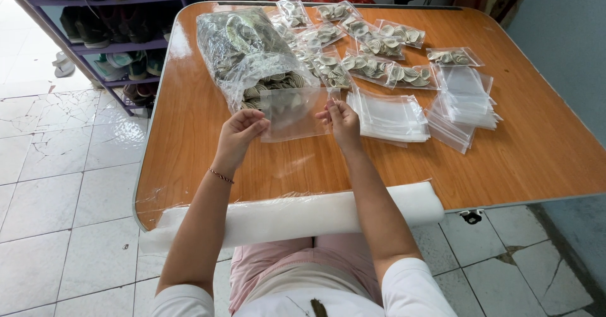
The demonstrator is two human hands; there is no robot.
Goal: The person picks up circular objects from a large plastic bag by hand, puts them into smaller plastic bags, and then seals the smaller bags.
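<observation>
Two hands hold one empty clear pouch (295, 112) up over the orange table (202, 134): I see my left hand (241, 132) pinching its left edge and my right hand (343, 120) pinching its upper right corner, fingers closed on the plastic. Right behind the pouch, partly seen through it, lies a big clear bag of beige coiled pieces (249, 55). Just right of my right hand sits a stack of empty pouches (391, 116), with a second stack (466, 96) further right. Filled small pouches (372, 55) are spread across the far side of the table. A white foam roll (297, 216) lies along the near edge, between my lap and the tabletop. A purple shoe rack (120, 39) stands on the left.
</observation>
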